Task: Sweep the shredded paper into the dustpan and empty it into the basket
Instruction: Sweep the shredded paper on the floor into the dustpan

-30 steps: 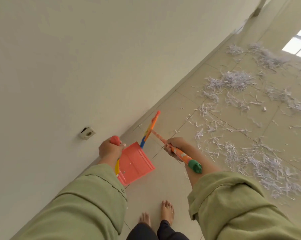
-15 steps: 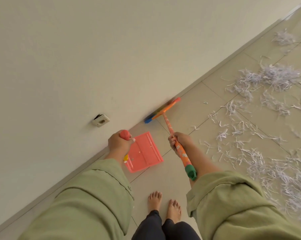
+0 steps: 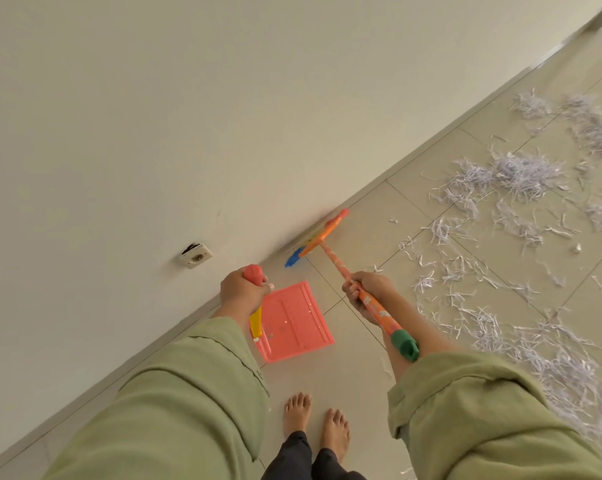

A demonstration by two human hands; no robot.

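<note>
Left hand (image 3: 241, 292) gripping dustpan (image 3: 294, 322), right hand (image 3: 363, 292) clutching broom (image 3: 330, 251), seemingly brushing wall (image 3: 154, 133), shredded paper (image 3: 507, 178) beyond.

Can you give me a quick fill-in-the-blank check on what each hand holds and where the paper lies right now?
1. The left hand holds the handle of the pink ____.
2. The right hand holds the orange handle of the ____.
3. The broom head is next to the ____, away from the shredded paper.
4. The person's feet are ____.

Missing words: dustpan; broom; wall; bare

loose sage-green sleeves (image 3: 188, 403) rolled at the forearm, dark trousers (image 3: 306, 459), bare feet (image 3: 297, 412)
</note>
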